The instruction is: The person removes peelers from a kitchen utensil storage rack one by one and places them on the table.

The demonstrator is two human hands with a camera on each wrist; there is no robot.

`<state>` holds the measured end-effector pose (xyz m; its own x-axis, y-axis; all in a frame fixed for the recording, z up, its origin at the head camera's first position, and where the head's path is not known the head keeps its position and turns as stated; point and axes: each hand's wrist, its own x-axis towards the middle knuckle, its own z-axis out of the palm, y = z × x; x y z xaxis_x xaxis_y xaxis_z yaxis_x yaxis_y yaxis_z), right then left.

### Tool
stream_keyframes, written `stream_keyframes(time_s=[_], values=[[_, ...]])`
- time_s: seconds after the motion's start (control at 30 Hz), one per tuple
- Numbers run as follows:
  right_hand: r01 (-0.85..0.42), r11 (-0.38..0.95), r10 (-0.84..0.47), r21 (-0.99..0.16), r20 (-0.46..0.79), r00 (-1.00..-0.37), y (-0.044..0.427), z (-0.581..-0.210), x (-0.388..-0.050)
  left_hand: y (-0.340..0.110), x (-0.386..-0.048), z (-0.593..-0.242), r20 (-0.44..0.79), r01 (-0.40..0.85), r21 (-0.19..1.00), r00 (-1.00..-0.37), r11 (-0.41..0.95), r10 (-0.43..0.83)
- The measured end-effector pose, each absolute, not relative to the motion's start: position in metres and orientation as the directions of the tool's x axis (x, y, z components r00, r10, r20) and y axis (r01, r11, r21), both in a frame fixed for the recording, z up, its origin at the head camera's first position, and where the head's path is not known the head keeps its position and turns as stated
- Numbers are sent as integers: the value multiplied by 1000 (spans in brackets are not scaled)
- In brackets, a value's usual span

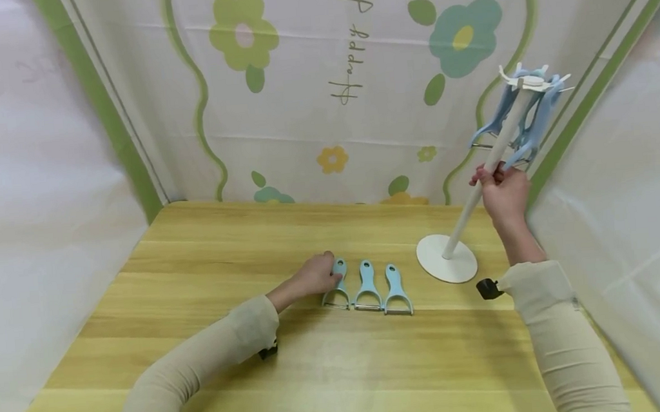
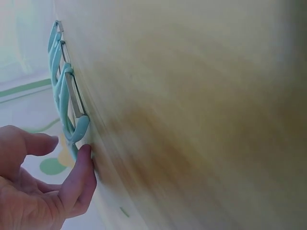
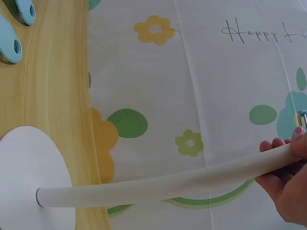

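Observation:
Three light-blue peelers lie in a row on the wooden table: a left one (image 1: 340, 266), a middle one (image 1: 366, 273) and a right one (image 1: 394, 280). My left hand (image 1: 314, 275) is at the left peeler's handle. In the left wrist view, thumb and fingers stand apart, one fingertip (image 2: 85, 152) beside the peeler's head (image 2: 82, 128). My right hand (image 1: 506, 193) grips the white pole (image 3: 144, 189) of a stand partway up, fingers curled round it. Several blue peelers (image 1: 545, 108) hang from the white hooks (image 1: 532, 83) at its top.
The stand's round white base (image 1: 434, 262) rests on the table (image 1: 239, 239), right of the peelers. Behind the table hangs a flowered cloth (image 1: 294, 118); white sheets (image 1: 33, 210) enclose both sides. A black wrist camera (image 1: 489, 288) sits at the right sleeve.

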<state>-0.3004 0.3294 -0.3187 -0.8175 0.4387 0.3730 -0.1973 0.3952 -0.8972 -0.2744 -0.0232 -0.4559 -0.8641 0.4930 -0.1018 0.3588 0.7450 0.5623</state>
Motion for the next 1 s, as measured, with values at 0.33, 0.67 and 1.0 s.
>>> stream_keyframes(time_s=[0.33, 0.67, 1.0], values=[[-225, 413, 299, -883, 364, -882, 344, -323, -305, -26, -275, -452, -101, 329, 595, -875, 733, 474], [-409, -1, -8, -912, 409, -912, 368, -331, -311, -29, -274, -454, -74, 347, 611, -869, 711, 489], [-344, -376, -270, -860, 457, -848, 381, -340, -320, -31, -275, -454, -61, 369, 617, -858, 695, 510]])
